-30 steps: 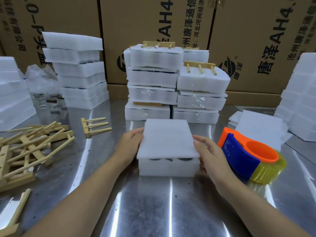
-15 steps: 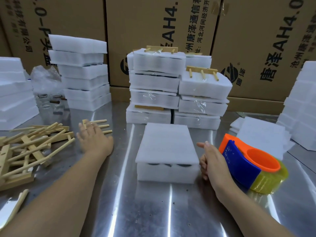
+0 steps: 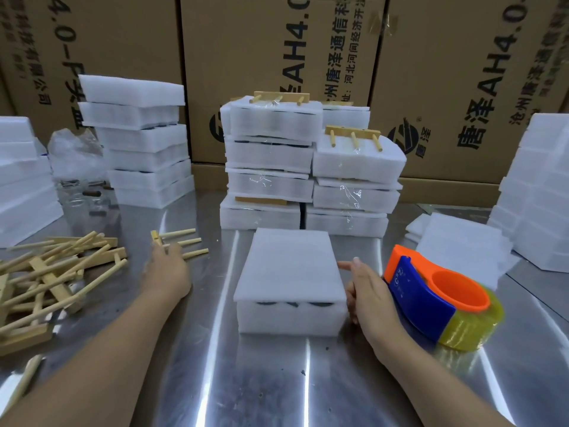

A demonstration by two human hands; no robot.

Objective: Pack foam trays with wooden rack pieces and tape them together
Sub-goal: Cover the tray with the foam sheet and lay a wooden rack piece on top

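Note:
A closed white foam tray [image 3: 289, 272] with a foam lid lies on the steel table right in front of me. Dark shapes show in the gap under its lid. My left hand [image 3: 167, 271] reaches left of it onto a wooden rack piece [image 3: 184, 243], and its fingers close over the piece's bar. My right hand [image 3: 368, 291] rests against the tray's right side with the forefinger stretched out, holding nothing. An orange and blue tape dispenser [image 3: 431, 300] with yellowish tape lies just right of that hand.
A loose pile of wooden rack pieces [image 3: 46, 272] lies at the left. Taped foam packs [image 3: 308, 167] are stacked behind the tray. Foam tray stacks [image 3: 138, 140] stand back left and far right, with flat foam sheets [image 3: 462, 245] right. Cardboard boxes [image 3: 277, 57] wall the back.
My left hand left the tray, went left to the single wooden rack piece, and now its fingers draw together on it. My right hand slid off the lid and stays beside the tray.

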